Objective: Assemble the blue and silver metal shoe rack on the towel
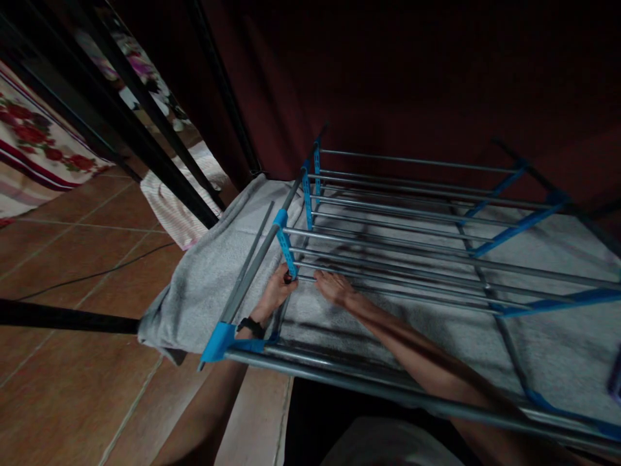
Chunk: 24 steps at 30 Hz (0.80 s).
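Note:
A rack of grey metal tubes and blue plastic connectors lies on its side on a grey blanket point(194, 285). My left hand point(277, 291), with a black band at the wrist, is closed around the lower end of a blue connector point(286, 251) on the rack's left side. Just right of it, my right hand point(334, 287) grips a thin metal tube point(398, 294) near the end that meets this connector. Its fingertips are partly hidden behind the tube. Both forearms reach in past the thick front tube point(369, 385). A blue corner piece point(218, 342) is close to my left wrist.
Dark red fabric point(412, 84) hangs behind the rack. Black bars point(145, 116) slant across the left, and another bar point(68, 317) runs low beside the blanket. A striped cloth point(169, 200) and a dark cable point(97, 275) lie on the tiled floor point(72, 388).

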Each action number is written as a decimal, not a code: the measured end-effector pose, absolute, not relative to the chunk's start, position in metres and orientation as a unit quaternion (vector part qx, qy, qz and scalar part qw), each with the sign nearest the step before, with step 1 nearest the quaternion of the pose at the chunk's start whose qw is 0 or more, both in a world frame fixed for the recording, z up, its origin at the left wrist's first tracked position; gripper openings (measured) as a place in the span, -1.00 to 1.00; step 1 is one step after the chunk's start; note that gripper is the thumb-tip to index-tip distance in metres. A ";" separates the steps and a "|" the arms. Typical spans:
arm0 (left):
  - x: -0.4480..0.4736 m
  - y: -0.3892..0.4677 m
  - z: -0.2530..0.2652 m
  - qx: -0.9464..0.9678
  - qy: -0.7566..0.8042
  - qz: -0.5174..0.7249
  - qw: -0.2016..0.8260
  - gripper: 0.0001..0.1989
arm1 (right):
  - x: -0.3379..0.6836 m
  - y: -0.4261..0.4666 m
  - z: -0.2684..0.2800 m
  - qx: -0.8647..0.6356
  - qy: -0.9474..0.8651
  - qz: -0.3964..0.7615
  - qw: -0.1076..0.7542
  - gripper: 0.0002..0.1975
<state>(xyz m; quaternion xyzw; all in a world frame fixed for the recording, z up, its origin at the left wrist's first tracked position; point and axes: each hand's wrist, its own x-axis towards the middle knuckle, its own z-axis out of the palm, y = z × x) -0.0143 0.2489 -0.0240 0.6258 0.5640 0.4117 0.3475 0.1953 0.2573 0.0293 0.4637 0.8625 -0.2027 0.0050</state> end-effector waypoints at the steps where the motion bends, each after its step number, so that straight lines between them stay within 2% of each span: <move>1: -0.014 0.249 -0.025 0.623 0.566 0.414 0.345 -0.77 | 0.195 0.257 0.029 0.464 0.863 -0.200 0.003 -0.71; 9: -0.008 0.250 -0.031 0.600 0.580 0.436 0.336 -0.76 | 0.193 0.260 0.030 0.444 0.873 -0.202 -0.024 -0.68; 15: -0.006 0.249 -0.030 0.592 0.590 0.441 0.326 -0.72 | 0.198 0.264 0.027 0.411 0.878 -0.241 -0.044 -0.51; 24: -0.003 0.248 -0.027 0.590 0.613 0.435 0.296 -0.78 | 0.189 0.270 0.027 0.416 0.860 -0.289 -0.059 -0.51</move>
